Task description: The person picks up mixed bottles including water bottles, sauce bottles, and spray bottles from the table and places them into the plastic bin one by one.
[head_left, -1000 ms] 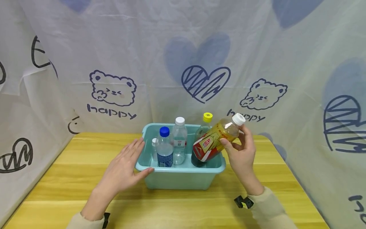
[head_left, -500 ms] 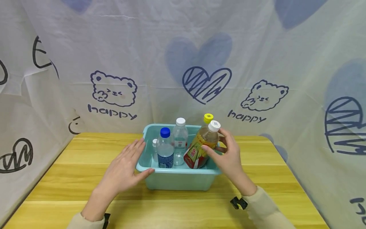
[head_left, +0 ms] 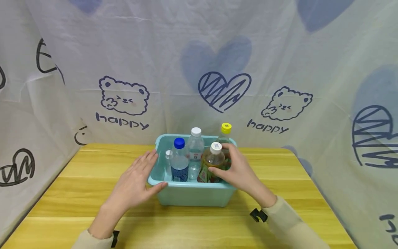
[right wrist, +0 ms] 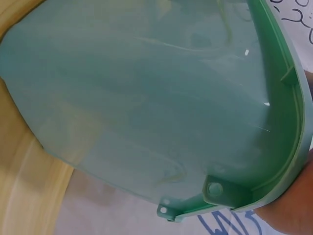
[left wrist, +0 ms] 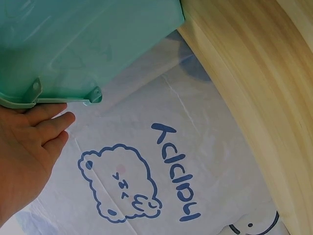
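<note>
A light teal plastic basin (head_left: pixel 196 195) stands on the wooden table with several bottles upright inside. My right hand (head_left: pixel 237 169) grips a white-capped drink bottle (head_left: pixel 214 159) with a red and yellow label, its lower part down inside the basin's front right. My left hand (head_left: pixel 133 180) rests with straight fingers along the basin's left rim, thumb at the front left corner. In the left wrist view the left fingers (left wrist: pixel 51 122) lie under the rim. The right wrist view shows mostly the basin's outer wall (right wrist: pixel 146 107), with part of the right hand (right wrist: pixel 288 210) at the edge.
Inside the basin also stand a blue-capped bottle (head_left: pixel 179 162), a clear white-capped bottle (head_left: pixel 195 152), a small white-capped bottle (head_left: pixel 168 162) and a yellow-capped bottle (head_left: pixel 226 128). A printed cloth (head_left: pixel 174 69) hangs behind the wooden table (head_left: pixel 149 228).
My right hand has moved left and down, bringing the drink bottle from tilted above the basin's right side to nearly upright inside it. The left hand has stayed on the rim.
</note>
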{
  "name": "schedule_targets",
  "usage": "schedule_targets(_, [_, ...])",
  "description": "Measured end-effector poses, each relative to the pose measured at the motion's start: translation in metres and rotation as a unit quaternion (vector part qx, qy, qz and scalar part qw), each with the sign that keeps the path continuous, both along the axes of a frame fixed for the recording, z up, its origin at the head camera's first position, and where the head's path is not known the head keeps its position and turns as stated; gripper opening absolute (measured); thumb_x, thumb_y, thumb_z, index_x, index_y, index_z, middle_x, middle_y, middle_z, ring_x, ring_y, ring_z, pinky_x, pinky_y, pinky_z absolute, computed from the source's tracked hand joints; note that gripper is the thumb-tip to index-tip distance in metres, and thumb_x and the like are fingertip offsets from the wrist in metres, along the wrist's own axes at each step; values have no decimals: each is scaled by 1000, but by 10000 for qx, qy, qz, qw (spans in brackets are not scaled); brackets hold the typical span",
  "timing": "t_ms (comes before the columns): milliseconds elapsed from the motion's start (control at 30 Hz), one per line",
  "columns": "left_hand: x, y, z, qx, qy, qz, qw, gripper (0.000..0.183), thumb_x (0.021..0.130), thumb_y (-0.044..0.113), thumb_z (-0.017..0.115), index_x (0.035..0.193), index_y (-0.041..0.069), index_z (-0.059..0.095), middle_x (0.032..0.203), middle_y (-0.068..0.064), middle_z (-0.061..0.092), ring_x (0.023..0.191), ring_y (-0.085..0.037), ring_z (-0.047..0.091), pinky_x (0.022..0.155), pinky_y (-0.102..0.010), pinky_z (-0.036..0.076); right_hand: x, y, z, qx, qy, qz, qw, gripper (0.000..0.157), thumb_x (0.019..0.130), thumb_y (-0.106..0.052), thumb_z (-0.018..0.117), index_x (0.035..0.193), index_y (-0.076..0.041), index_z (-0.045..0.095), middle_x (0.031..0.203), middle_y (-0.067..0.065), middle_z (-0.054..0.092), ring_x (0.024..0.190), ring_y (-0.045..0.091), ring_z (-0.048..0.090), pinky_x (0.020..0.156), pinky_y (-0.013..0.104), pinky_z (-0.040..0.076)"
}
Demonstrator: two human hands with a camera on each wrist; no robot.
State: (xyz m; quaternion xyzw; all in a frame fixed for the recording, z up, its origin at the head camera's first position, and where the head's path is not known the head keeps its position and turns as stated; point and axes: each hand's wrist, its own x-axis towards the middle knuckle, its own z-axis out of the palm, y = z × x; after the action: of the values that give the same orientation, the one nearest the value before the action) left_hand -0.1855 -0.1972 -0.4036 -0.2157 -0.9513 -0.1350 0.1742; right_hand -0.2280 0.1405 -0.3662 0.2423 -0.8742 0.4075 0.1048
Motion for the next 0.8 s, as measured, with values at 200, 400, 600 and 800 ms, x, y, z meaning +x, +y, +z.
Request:
schedule_targets(200, [1,-1,0,2,-20,11,10000,96,97,65,59,161,-1,32,168,-19,28,154,-41,30,126,-56,28,-3,-4,4,576,-403,103,9975,75,82,-19,89,140,-3,45,130,13,58,113,29,64,94,45,61])
schedule_targets(400, [0,-1,0,6,-108,40,9999,97,97,66,58,162,-1,30,169,-18,27,154,-41,29,126,-55,26,-6,-6,5,977,-509,251,9936,74,82,-20,89,140,-2,48,135,15,55,117,29,61,101,47,57])
schedule_targets(600, [1,0,0,30,-142,56,9999,97,97,66,58,162,-1,30,169,-18,27,154,-41,30,127,-55,26,-11,-7,1,1185,-441,379,9913,71,80,-17,92,138,-3,53,135,14,58,118,28,61,103,47,56])
schedule_targets(800, [1,0,1,6,-117,41,9999,97,97,66,58,162,-1,30,169,-18,26,154,-40,29,127,-54,26,-11,-6,1,1351,-529,501,9881,66,80,-14,92,136,-6,58,127,9,67,114,26,65,99,46,58])
